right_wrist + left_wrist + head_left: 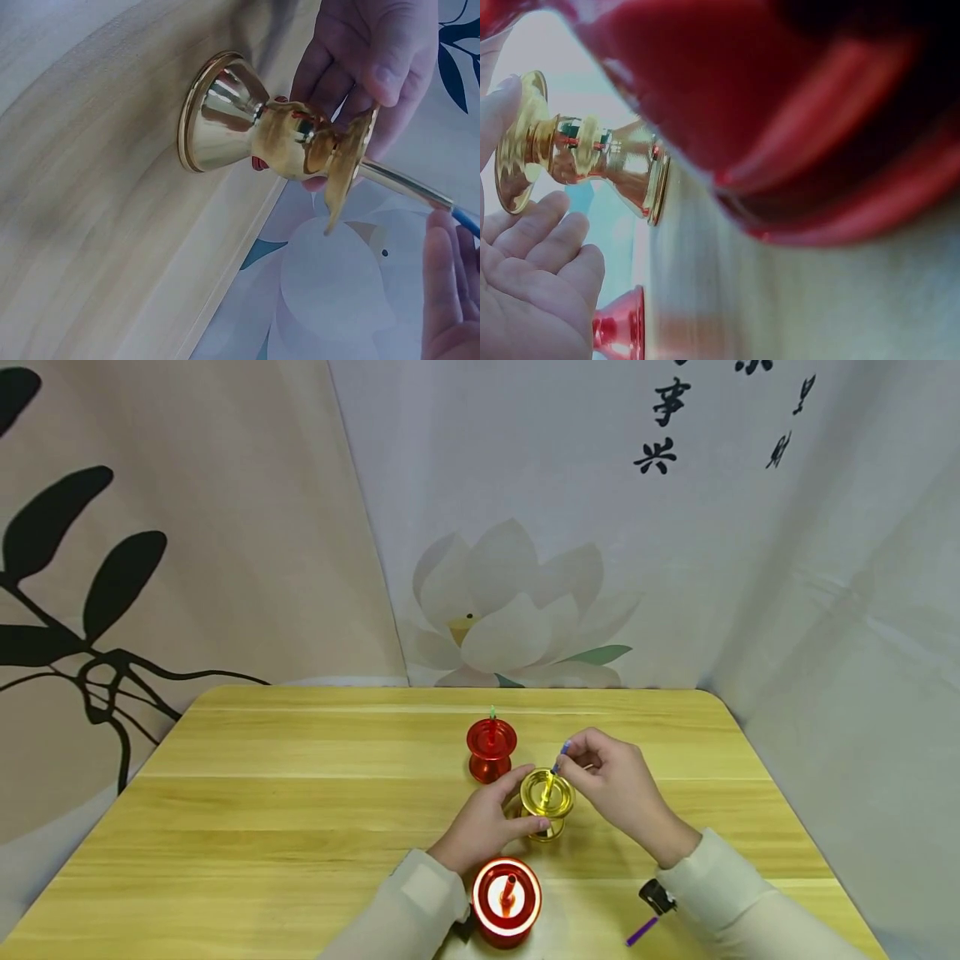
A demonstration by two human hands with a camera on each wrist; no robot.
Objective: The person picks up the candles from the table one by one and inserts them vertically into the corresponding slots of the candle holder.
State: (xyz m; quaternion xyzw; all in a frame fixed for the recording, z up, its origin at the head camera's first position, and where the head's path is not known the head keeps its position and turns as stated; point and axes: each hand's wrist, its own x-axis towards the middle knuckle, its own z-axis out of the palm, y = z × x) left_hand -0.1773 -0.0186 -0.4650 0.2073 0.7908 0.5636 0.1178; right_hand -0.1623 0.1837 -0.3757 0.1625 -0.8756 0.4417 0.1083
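Note:
A shiny gold candle holder (pixel 536 811) stands on the table, with a dished top and a thin upright tube (pixel 405 184) at its centre. My left hand (pixel 483 827) holds it by the dish, thumb on the near side and fingers on the far side. Between thumb and fingertips, my right hand (pixel 618 781) pinches a thin blue stick (pixel 565 748), whose lower end meets the top of the tube. How deep the stick sits in the tube is hidden. The right wrist view shows the gold holder's flared foot and, beyond it, the left thumb on the dish rim.
Behind stands a red holder (pixel 491 769) with a green-tipped centre. Another red holder (pixel 504 937) is beside the left forearm and fills much of the left wrist view. A purple stick (pixel 641 932) lies on the wooden table (pixel 300 827) near the right wrist. Printed cloth hangs behind.

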